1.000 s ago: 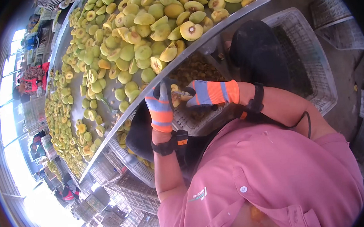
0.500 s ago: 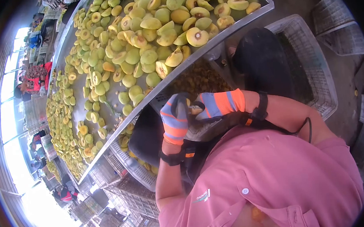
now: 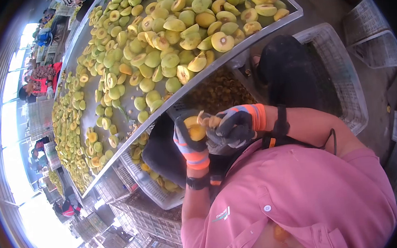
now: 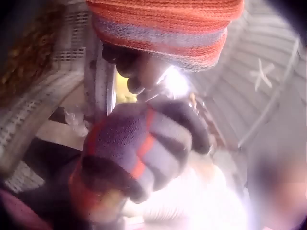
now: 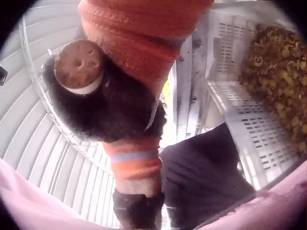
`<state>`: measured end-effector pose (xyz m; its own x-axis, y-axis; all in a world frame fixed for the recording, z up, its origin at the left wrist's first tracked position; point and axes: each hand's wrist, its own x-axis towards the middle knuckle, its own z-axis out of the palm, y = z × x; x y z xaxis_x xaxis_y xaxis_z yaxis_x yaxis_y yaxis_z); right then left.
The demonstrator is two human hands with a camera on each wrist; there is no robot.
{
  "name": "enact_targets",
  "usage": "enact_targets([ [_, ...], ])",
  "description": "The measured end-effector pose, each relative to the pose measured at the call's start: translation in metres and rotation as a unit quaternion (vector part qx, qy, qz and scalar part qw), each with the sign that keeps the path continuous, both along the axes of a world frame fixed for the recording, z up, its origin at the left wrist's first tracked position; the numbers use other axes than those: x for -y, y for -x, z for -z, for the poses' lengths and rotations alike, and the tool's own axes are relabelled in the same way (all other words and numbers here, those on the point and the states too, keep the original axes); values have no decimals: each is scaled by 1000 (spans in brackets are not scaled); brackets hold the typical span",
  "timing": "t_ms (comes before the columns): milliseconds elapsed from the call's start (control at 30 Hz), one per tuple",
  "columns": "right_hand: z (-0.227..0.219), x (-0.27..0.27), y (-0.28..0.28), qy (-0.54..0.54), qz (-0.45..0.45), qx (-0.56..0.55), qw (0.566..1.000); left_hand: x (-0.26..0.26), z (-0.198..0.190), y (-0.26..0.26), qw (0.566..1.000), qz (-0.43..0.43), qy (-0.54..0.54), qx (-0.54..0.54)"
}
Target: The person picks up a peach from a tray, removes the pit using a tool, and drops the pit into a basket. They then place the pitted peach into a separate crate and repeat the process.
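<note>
In the head view, my left hand (image 3: 192,144), in a striped grey and orange glove, grips a yellow fruit piece (image 3: 194,128). My gloved right hand (image 3: 236,127) is just beside it, fingers curled, with a tan, ragged piece (image 3: 210,120) at its fingertips against the fruit. The right wrist view has the round brown end of a handle (image 5: 79,66) sticking out of my right hand (image 5: 112,98); the tool's tip is hidden there. The left wrist view has part of a yellow fruit (image 4: 123,87) between my left hand (image 4: 156,40) and right hand (image 4: 139,146).
A metal-edged table (image 3: 248,41) bears many halved green-yellow fruits (image 3: 169,60). Beneath its edge, a crate holds brown-yellow scraps (image 3: 223,87). Another crate (image 3: 337,63) stands at the right, and a white basket (image 3: 160,198) with fruit pieces at the lower left. People work further back.
Both hands have shifted down a little in the head view. My right hand has turned, so its dark curled fingers show, and the yellow fruit in my left hand is more exposed.
</note>
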<state>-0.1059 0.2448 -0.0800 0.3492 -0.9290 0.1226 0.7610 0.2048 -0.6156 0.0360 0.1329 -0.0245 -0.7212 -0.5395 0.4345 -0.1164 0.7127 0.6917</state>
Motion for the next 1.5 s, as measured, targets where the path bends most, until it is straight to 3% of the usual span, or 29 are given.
enact_targets([
  [33, -1, 3, -1, 40, 75, -87, 993, -2, -16, -9, 998, -47, 12, 50],
  [67, -2, 0, 1, 12, 94, -143, 985, 5, -10, -31, 991, -97, -10, 89],
  [133, -44, -2, 18, -225, 37, -334, 915, 23, -26, -68, 958, -209, -196, -1],
  [200, -4, -1, 1, -155, 121, -609, 768, 42, -55, -104, 900, -342, -266, 56],
  [233, 7, 2, -5, -114, 161, -723, 662, 48, -67, -118, 928, -324, -10, 185],
  [300, 7, 2, -3, -171, 145, -639, 736, 49, -82, -123, 790, -430, 157, 408],
  [367, -33, 2, 8, -251, 95, -546, 794, 51, -75, -110, 818, -372, 277, 341],
  [400, -40, 2, 9, -253, 99, -533, 801, 53, -70, -97, 825, -339, 335, 305],
  [467, -47, 1, 14, -262, 110, -511, 812, 43, -66, -35, 938, -255, 81, 219],
  [500, -43, 0, 15, -253, 124, -504, 816, 47, -51, -7, 957, -183, 91, 206],
  [633, -33, -5, 16, -244, 169, -491, 819, 50, -9, 107, 941, -65, 212, 256],
  [733, -28, -6, 19, -250, 214, -485, 810, 58, 9, 148, 908, -67, 250, 329],
  [800, -24, -5, 19, -266, 238, -445, 821, 66, 4, 156, 895, -43, 223, 385],
  [867, -21, -2, 20, -290, 247, -376, 844, 63, 3, 145, 923, -6, 235, 304],
  [1000, 7, 15, 16, -307, 416, -86, 852, 46, -5, 109, 960, -15, 251, 124],
  [1100, -28, 3, 37, -288, 372, -10, 882, 25, -26, 82, 951, -10, 299, 84],
  [1133, -39, 0, 43, -262, 355, -72, 894, 19, -24, 75, 954, 4, 289, 78],
  [1233, -37, 8, 32, -196, 410, -112, 884, 2, -14, 61, 956, 17, 280, 86],
  [1267, -27, 12, 31, -173, 420, -126, 882, 0, -15, 58, 959, 28, 258, 114],
  [1367, -52, -3, 41, -218, 345, -21, 913, -9, -25, 55, 989, 51, 125, 52],
  [1400, -48, -4, 43, -199, 341, -71, 916, -11, -29, 52, 993, 36, 105, 25],
  [1467, -36, -2, 50, -159, 328, -169, 916, -3, -27, 48, 984, -14, -172, -46],
  [1500, -39, -2, 47, -136, 343, -157, 916, -1, -38, 46, 927, -63, -368, -46],
])
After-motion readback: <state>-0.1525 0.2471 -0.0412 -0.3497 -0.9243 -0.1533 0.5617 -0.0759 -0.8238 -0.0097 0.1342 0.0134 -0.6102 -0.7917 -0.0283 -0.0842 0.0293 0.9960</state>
